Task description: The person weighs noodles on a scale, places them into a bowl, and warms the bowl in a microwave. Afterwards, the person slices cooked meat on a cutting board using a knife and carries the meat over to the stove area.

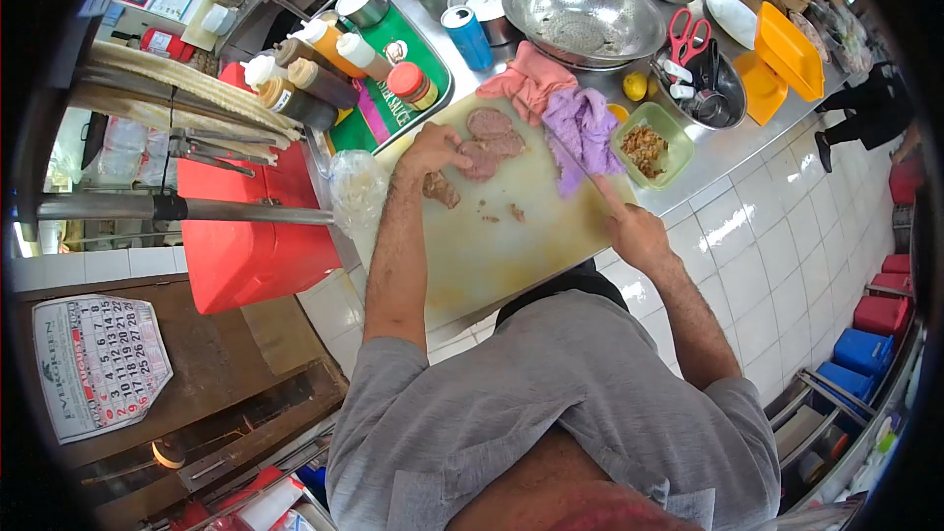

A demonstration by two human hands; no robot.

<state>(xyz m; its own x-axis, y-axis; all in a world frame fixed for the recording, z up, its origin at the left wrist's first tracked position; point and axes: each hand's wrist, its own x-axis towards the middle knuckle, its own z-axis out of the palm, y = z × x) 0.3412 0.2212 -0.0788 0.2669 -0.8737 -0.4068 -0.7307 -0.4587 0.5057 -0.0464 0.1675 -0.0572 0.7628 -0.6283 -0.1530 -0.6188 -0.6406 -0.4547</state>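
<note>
Slices of meat (490,125) lie on a pale cutting board (521,256). My left hand (434,150) rests at their left edge, fingers bent and touching the meat, with a darker meat chunk (442,190) just below. In my right hand (637,235) is the handle of a knife (575,158), its blade pointing up and left over the edge of a purple cloth (587,128). A pink cloth (528,79) lies beside the purple one. Small meat scraps (516,212) are on the board. Right of the cloths stands a green container (672,162) of chopped food.
Sauce bottles (315,82) and a red-lidded jar (412,86) stand on a green tray (430,47). Behind the board are a blue can (467,37), a large colander (584,15) and a bowl of utensils (731,110). A person (870,108) stands at the far right.
</note>
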